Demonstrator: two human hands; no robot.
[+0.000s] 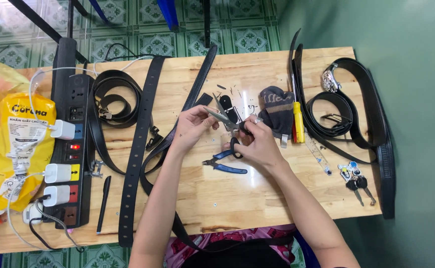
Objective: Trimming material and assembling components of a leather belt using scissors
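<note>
My left hand pinches the end of a black belt that runs from the table's far edge, under my hands and down to my lap. My right hand grips black-handled scissors, and their metal blades point left to the belt end between my two hands. A silver clasp piece sits at that belt end. Blue-handled pliers lie on the wooden table just below my right hand.
A black power strip with white chargers and a yellow package lie at the left. More black belts lie at left and right. A dark cloth, yellow screwdriver, keys and pen are nearby.
</note>
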